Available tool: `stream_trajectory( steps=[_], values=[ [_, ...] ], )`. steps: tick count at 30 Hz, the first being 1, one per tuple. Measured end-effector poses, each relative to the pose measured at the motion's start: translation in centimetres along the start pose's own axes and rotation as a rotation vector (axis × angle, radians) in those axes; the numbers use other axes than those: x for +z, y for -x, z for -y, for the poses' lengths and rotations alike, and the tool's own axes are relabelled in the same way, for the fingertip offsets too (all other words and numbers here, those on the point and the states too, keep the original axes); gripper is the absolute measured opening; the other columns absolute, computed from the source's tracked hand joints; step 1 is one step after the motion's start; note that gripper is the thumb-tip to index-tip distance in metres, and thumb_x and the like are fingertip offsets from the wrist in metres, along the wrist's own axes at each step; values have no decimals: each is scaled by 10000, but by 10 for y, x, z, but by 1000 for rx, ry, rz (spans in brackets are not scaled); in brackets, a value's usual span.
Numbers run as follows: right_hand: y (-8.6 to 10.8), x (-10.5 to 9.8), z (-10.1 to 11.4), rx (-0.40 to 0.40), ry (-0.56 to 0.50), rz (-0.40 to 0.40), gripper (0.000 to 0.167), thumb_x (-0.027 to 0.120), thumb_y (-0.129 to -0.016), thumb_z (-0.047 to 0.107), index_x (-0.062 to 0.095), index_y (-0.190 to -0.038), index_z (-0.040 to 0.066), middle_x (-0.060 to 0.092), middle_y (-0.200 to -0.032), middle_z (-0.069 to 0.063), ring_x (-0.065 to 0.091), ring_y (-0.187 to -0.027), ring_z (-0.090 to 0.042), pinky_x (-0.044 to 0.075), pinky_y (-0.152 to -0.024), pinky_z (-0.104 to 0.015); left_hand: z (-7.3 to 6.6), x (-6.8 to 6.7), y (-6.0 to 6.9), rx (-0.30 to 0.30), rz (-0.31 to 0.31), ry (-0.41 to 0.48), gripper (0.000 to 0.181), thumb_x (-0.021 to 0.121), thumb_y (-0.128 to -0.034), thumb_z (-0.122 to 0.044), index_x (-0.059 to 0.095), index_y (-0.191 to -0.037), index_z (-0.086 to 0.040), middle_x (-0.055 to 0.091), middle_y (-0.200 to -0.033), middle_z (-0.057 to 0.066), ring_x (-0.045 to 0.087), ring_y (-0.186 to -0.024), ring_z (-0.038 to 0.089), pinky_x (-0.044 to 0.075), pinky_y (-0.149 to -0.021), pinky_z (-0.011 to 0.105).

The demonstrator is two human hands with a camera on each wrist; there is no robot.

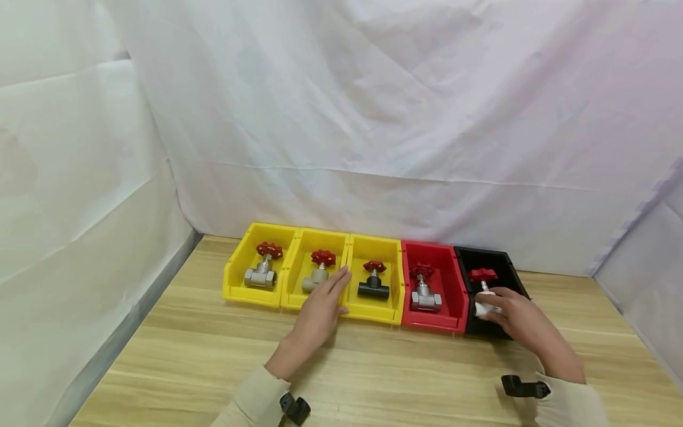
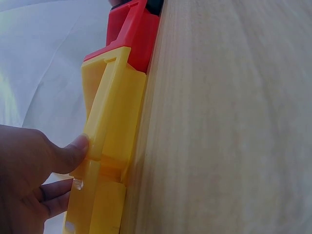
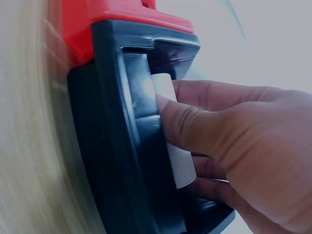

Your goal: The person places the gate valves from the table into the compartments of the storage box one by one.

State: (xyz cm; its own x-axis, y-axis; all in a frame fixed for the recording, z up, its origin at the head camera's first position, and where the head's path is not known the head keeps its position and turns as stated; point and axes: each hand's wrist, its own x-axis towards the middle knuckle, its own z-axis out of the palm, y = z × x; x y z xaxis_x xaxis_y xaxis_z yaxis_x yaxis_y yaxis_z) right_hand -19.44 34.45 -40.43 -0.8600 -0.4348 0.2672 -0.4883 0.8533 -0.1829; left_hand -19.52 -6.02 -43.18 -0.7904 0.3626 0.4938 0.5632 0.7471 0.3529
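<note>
My right hand [image 1: 522,315] reaches into the black bin [image 1: 517,284] at the row's right end. Its thumb and fingers grip the white body of a valve [image 1: 487,308] that has a red handwheel on top. In the right wrist view, the white valve body [image 3: 182,163] shows behind the bin's front edge. Over the front of the middle and right yellow bins lies my left hand [image 1: 319,314], fingers extended. It partly covers the beige valve [image 1: 319,276]. In the left wrist view, its thumb touches the yellow front rim [image 2: 95,141].
A metal valve [image 1: 261,274] lies in the left yellow bin [image 1: 235,292], a black valve [image 1: 374,286] in the right yellow bin [image 1: 396,314]. The red bin [image 1: 434,323] holds another metal valve [image 1: 425,296]. White sheeting [image 1: 347,118] hangs behind the wooden table [image 1: 400,379].
</note>
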Motion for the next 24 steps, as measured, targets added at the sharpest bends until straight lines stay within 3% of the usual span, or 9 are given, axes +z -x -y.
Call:
stream_trajectory(
  steps=[6,16,24],
  values=[
    [-2,3,-1,12,10,25,344,777,-772,133,702,-1096,43,610,-1075,-233,604,-962,-421,508,-779,-544,-1,-1,0,-16,16,-1,712,767,-789,-117,440,-1416,-37,383,-1481,104,463,-1258,314,437,-983,384],
    [-8,5,-1,46,-1,83,338,777,-770,107,701,-1087,19,625,-989,-156,623,-867,-324,529,-743,-500,0,0,0,-23,18,2,719,763,-789,-130,433,-1420,-40,376,-1485,101,452,-1266,325,424,-996,389],
    [-10,8,-3,22,14,99,321,771,-766,58,696,-1068,-20,626,-965,-167,624,-853,-336,530,-719,-490,0,-1,-1,-7,11,2,725,774,-782,-121,435,-1419,-43,383,-1480,105,463,-1258,318,433,-986,379]
  ],
)
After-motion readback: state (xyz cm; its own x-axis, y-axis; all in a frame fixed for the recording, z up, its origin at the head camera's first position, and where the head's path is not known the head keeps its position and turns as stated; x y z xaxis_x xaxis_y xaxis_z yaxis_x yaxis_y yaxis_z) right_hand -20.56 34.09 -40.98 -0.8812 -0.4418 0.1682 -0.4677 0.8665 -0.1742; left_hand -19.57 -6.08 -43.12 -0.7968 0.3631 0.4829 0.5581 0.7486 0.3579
